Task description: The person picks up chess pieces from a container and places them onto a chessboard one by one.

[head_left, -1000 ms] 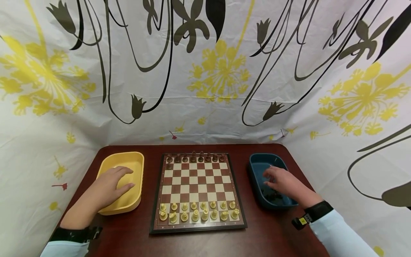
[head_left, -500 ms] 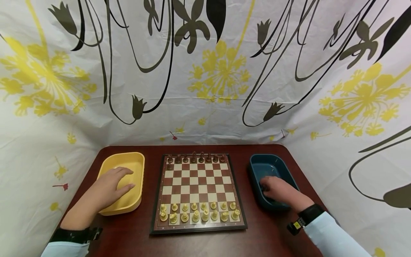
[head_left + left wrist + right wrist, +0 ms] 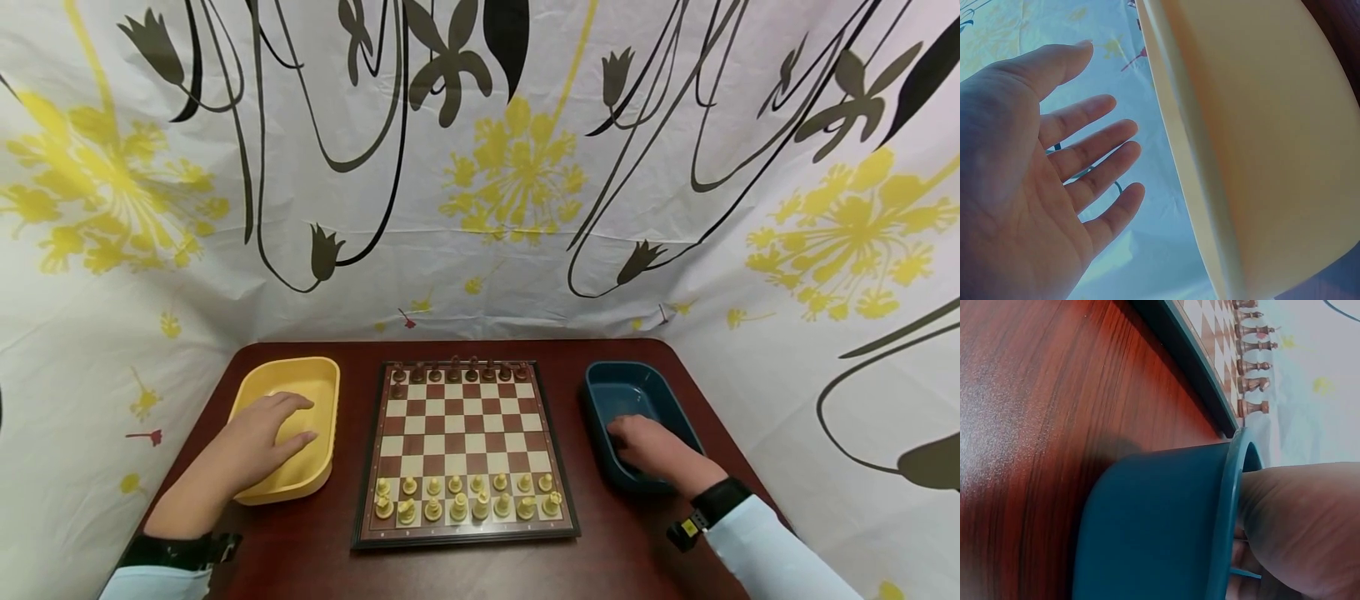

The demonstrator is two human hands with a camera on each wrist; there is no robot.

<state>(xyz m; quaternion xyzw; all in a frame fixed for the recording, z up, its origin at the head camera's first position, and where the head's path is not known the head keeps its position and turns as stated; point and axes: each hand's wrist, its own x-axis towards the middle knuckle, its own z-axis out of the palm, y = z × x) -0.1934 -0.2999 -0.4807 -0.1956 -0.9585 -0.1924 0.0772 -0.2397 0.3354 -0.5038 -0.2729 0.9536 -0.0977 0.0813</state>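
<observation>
My left hand (image 3: pixel 258 437) hovers over the yellow tub (image 3: pixel 320 417), thumb and fingers apart and holding nothing. In the left wrist view the relaxed fingers (image 3: pixel 1094 156) stand beside the outside of the tub's rim (image 3: pixel 1191 150). On the right, my right hand (image 3: pixel 648 446) reaches down into the dark blue tub (image 3: pixel 641 371). Its fingertips are hidden below the rim and behind the hand, so what they touch does not show. The right wrist view has the blue tub's wall (image 3: pixel 1154 525) covering most of that hand (image 3: pixel 1310 525).
Between the tubs lies a chessboard (image 3: pixel 463 425). Cream chess pieces (image 3: pixel 459 504) fill its two near rows. Brown chess pieces (image 3: pixel 453 372) line the far row, with one brown pawn (image 3: pixel 397 390) in front at left. A patterned curtain (image 3: pixel 480 208) hangs behind the dark red table (image 3: pixel 480 575).
My right hand has gone lower into the blue tub and nearer to me, its fingers dropping out of sight. The left hand has stayed in place over the yellow tub.
</observation>
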